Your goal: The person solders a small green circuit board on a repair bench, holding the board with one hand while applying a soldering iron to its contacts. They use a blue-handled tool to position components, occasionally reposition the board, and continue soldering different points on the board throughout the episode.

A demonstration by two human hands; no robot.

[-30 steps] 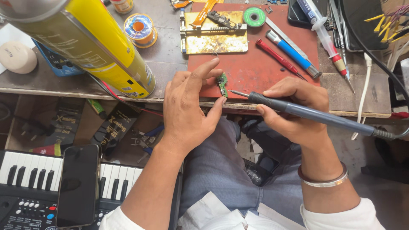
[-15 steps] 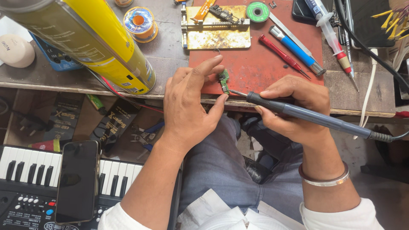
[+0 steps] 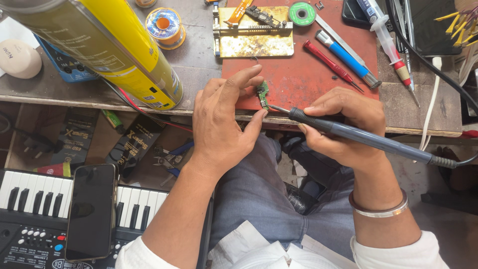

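Note:
My left hand [image 3: 221, 119] pinches a small green circuit board [image 3: 262, 93] between thumb and fingers, upright at the near edge of a red work mat [image 3: 308, 74]. My right hand [image 3: 341, 122] grips a grey soldering iron [image 3: 358, 137] like a pen. Its metal tip touches the lower end of the board. The iron's cable runs off to the right.
A big yellow spray can [image 3: 112, 42] lies at the left of the bench. Behind the mat are a brass board holder [image 3: 254, 37], solder spools [image 3: 166, 26], a red screwdriver [image 3: 331, 65], a blue-handled tool [image 3: 346, 57] and a syringe [image 3: 391, 37]. A keyboard [image 3: 35, 209] with a phone [image 3: 92, 211] sits lower left.
The view has shifted slightly. Both hands keep their hold, and the iron's tip stays at the board.

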